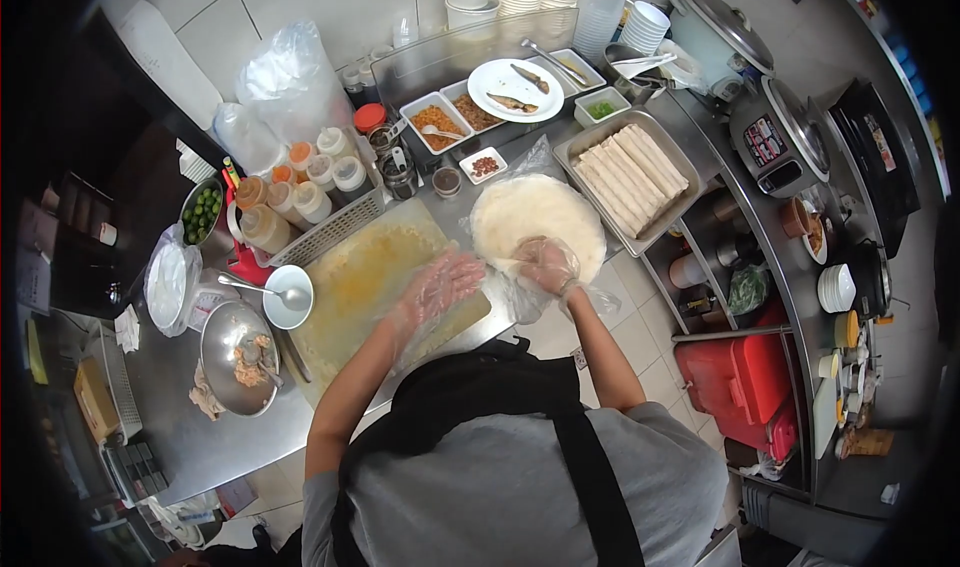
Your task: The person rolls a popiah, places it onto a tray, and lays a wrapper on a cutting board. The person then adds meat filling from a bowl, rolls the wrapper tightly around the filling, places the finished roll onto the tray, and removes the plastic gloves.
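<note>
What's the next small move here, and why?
Probably lift the near edge of the round pale sheet with the right hand and ease it toward the cutting board: that hand is already at the sheet's near edge, and the left hand is open over the adjacent board.

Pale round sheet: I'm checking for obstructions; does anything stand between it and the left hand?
Nothing solid visible; only loose clear plastic shows by the pale round sheet near the left hand. The right hand is at the sheet's near side.
</note>
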{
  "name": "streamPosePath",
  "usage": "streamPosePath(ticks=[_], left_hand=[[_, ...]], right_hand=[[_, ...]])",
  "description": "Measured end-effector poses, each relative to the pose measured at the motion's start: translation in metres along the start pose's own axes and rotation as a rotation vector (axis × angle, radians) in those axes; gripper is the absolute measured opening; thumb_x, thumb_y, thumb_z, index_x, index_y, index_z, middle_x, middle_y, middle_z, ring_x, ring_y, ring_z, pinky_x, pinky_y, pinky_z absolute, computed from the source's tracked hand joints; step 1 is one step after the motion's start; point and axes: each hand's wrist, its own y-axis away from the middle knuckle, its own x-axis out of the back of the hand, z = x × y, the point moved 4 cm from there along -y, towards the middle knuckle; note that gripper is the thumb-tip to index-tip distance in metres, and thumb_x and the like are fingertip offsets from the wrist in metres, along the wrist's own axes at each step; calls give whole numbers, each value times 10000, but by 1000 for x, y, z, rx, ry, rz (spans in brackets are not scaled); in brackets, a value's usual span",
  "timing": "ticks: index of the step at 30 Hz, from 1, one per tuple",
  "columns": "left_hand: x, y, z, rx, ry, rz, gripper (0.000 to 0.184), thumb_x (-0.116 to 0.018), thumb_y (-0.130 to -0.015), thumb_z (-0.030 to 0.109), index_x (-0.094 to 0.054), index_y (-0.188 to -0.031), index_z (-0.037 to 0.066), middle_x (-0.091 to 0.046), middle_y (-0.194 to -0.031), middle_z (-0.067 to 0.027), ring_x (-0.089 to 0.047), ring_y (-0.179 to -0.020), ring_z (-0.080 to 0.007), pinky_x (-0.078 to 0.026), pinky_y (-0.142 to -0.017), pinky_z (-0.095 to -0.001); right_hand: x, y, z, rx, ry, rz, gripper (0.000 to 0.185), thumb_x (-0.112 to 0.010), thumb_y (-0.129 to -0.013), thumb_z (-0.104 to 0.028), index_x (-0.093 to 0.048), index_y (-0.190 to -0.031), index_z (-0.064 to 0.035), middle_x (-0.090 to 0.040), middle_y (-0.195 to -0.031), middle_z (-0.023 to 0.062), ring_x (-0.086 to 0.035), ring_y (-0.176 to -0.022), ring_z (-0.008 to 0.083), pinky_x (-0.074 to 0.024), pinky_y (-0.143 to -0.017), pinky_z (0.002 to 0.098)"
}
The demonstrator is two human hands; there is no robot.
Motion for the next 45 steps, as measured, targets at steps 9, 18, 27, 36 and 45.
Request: streamPosePath(ticks=[9, 18, 27, 36, 45], left_hand=[[-23, -39, -8, -17, -28, 41, 509, -538, -926, 337, -392, -1295, 19, -478, -1280, -176, -505, -1164, -264, -430, -975, -379], [-14, -56, -16, -88, 96, 108, 323, -591, -900, 155, -472, -1170, 24, -562, -1112, -144, -579, -1026, -252, -484, -904, -366], [-14, -48, -15, -105, 29, 95, 371, -608, -888, 156, -445, -1193, 25, -578, -1125, -166, -577, -1057, -261, -475, -914, -362], [-20, -43, -10, -116, -157, 123, 475, -640, -871, 175, -403, -1257, 29, -591, -1112, -149, -602, -1004, -210, -494, -859, -310], [-23, -52, -15, -190, -192, 112, 317, -642, -868, 223, -527, -1098, 39, -619, -925, -39, -619, -798, -108, -521, -709, -236]], right_hand=[[8, 7, 12, -215, -583, 56, 242, -636, -798, -191, -677, -876, 34, -661, -1009, 80, -609, -837, 147, -481, -757, 280], [0, 21, -11, -38, -304, 55, 441, -676, -807, -282, -581, -1135, -2, -613, -1110, 108, -609, -956, 189, -474, -854, 305], [14, 19, -3, -262, -202, -8, 243, -701, -794, -217, -625, -890, -7, -620, -800, 27, -582, -721, 118, -491, -687, 269], [21, 24, -10, -443, -861, -23, 144, -653, -851, -186, -659, -858, -42, -627, -757, 2, -549, -652, 53, -470, -623, 215], [29, 19, -50, -314, -222, -25, 291, -674, -778, -302, -664, -861, -24, -621, -711, 37, -545, -638, 104, -455, -602, 276]])
